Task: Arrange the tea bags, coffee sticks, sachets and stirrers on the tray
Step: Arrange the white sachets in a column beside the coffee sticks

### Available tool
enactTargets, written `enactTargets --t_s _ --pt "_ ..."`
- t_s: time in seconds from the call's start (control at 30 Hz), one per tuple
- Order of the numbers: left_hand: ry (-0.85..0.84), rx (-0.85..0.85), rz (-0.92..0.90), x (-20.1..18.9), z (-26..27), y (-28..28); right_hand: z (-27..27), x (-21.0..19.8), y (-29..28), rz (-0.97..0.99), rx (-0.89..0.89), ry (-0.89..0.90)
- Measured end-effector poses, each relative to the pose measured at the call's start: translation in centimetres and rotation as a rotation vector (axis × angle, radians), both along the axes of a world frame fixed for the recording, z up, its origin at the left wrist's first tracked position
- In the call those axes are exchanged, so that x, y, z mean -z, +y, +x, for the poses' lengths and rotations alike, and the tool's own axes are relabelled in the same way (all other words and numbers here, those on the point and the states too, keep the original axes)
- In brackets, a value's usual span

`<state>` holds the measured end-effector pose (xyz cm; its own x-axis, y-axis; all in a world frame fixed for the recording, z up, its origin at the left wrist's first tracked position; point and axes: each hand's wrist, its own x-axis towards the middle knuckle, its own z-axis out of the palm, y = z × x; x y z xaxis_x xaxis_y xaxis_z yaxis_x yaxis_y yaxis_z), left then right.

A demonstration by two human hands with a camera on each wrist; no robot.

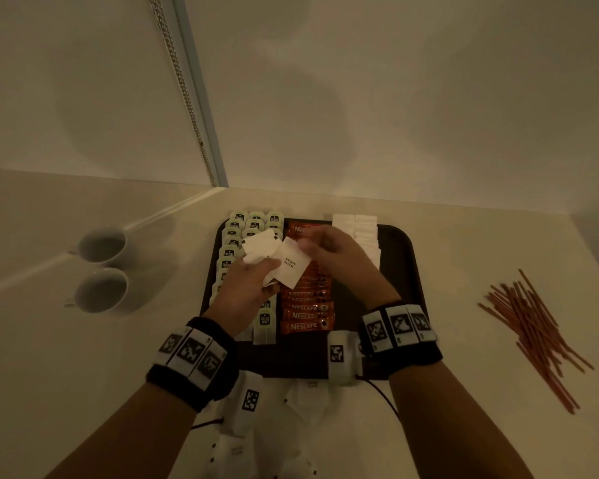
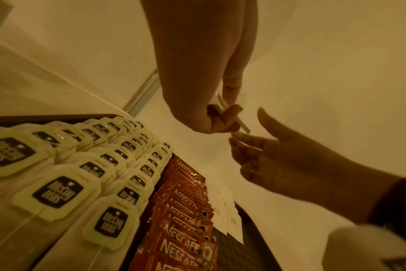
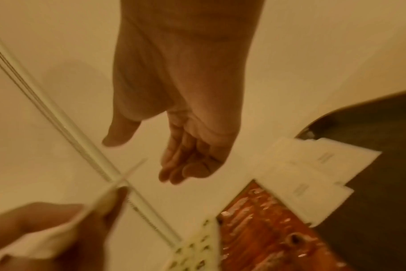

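Note:
My left hand (image 1: 261, 271) grips a small bundle of white sugar sachets (image 1: 277, 257) above the dark tray (image 1: 395, 257); in the left wrist view the bundle's serrated edge (image 2: 243, 127) sticks out of the fist. My right hand (image 1: 310, 245) is open beside the bundle, its fingers (image 2: 241, 141) relaxed just under that edge and holding nothing. On the tray lie columns of tea bags (image 1: 236, 236) at the left, red coffee sticks (image 1: 305, 312) in the middle and a row of white sachets (image 1: 357, 226) to their right. The brown stirrers (image 1: 529, 326) lie heaped on the counter, right of the tray.
Two white cups (image 1: 102, 243) (image 1: 101, 290) stand on the counter left of the tray. More white sachets (image 1: 291, 409) lie loose at the near edge between my forearms. A wall closes off the counter just behind the tray.

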<state>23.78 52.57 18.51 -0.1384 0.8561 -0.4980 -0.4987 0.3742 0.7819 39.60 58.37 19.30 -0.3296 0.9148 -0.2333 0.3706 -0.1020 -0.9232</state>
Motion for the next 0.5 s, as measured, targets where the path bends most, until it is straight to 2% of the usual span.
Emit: enactTargets --t_s 0.07,0.1,0.3,0.4,0.5 --pt "0.018 0.012 0.025 -0.1 0.1 -0.2 -1.0 -0.5 -0.3 0.056 -0.085 -0.074" --pt "0.021 0.008 0.038 -0.1 0.1 -0.3 -1.3 -0.5 -0.3 0.069 -0.068 -0.077" --pt "0.033 -0.015 0.086 -0.3 -0.3 -0.5 -1.5 -0.2 -0.6 -0.052 0.244 0.184" --pt "0.03 -0.011 0.102 -0.4 -0.1 -0.5 -1.3 0.1 -1.3 -0.11 0.298 0.252" --pt "0.045 -0.015 0.099 -0.3 0.0 -0.6 -1.1 0.3 -2.2 -0.13 0.269 0.289"
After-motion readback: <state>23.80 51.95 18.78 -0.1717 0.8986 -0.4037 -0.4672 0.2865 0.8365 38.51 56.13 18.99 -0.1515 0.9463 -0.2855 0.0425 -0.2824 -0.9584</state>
